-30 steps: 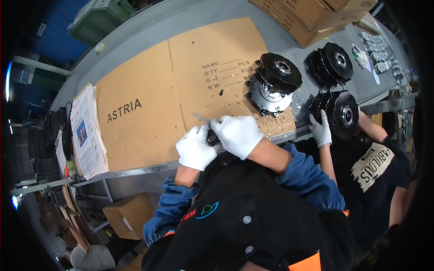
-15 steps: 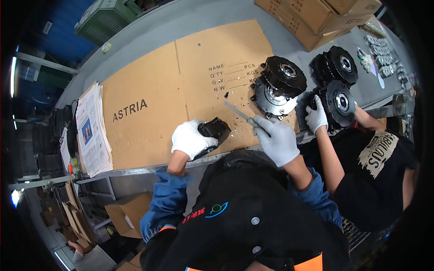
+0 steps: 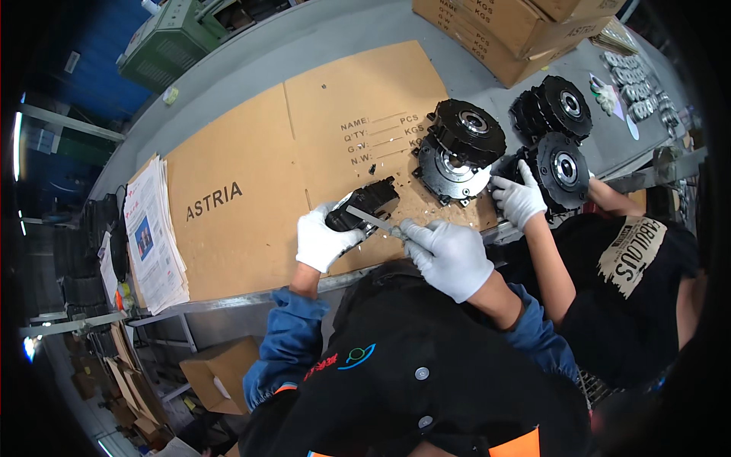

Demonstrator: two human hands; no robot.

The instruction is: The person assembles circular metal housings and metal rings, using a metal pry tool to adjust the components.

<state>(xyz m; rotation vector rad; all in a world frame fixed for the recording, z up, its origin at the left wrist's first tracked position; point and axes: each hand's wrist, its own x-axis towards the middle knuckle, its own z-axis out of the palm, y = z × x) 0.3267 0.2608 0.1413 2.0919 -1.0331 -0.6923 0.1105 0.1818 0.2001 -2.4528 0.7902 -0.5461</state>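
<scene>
My left hand [image 3: 320,240], in a white glove, grips a black disc-shaped part [image 3: 375,198] with a notched rim, tilted up over the cardboard sheet [image 3: 251,137]. In my gloved right hand [image 3: 455,260] is a narrow flat-bladed tool [image 3: 371,218]. Its blade reaches across the black part's near side and seems to touch it. My right fingers hide most of the handle. To the right of the part, a black disc unit [image 3: 468,133] rests partly on a silver-faced one [image 3: 449,171].
Beside me on the right, a co-worker's gloved hand [image 3: 521,199] touches another black unit [image 3: 562,171]. Behind stand cartons [image 3: 506,38]. Printed sheets [image 3: 152,236] lie at the left, and dark crumbs [image 3: 372,169] dot the cardboard. The metal table edge [image 3: 228,303] runs close to me.
My right hand has moved left, bringing the blade from over the cardboard onto the black part. My left hand has lifted and turned the part slightly. The co-worker's hand has shifted a little left.
</scene>
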